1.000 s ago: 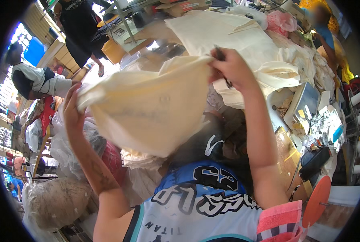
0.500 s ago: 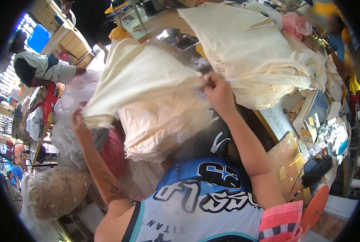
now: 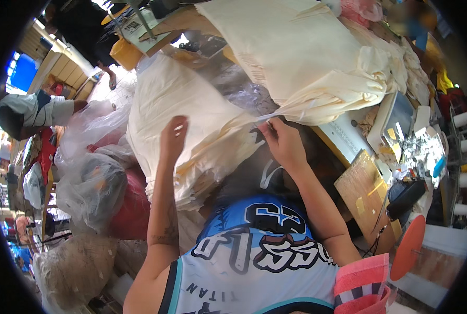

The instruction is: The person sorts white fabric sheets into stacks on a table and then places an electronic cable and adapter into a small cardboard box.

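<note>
A stack of cream fabric pieces [image 3: 176, 99] lies over my lap, its layered edges showing at the lower side. Above it is my left hand [image 3: 174, 137], fingers loosely curled and a little apart, with no cloth seen in them. At the stack's right corner my right hand [image 3: 283, 144] pinches the tip of a cream fabric piece between thumb and fingers. Just beyond that hand, a larger heap of cream fabric [image 3: 301, 57] is spread over the table, its bunched near end almost meeting the pinched corner.
Clear plastic bags [image 3: 94, 178] and a red bag [image 3: 134, 209] crowd my left side. A sewing machine [image 3: 390, 125], a wooden board [image 3: 361, 188] and a black pouch [image 3: 406, 199] are to the right. One person [image 3: 39, 112] bends at far left; another stands behind the table.
The fabric piece held up between both hands now lies down on the stack. My left hand has moved right and come off its edge; my right hand stays at the corner.
</note>
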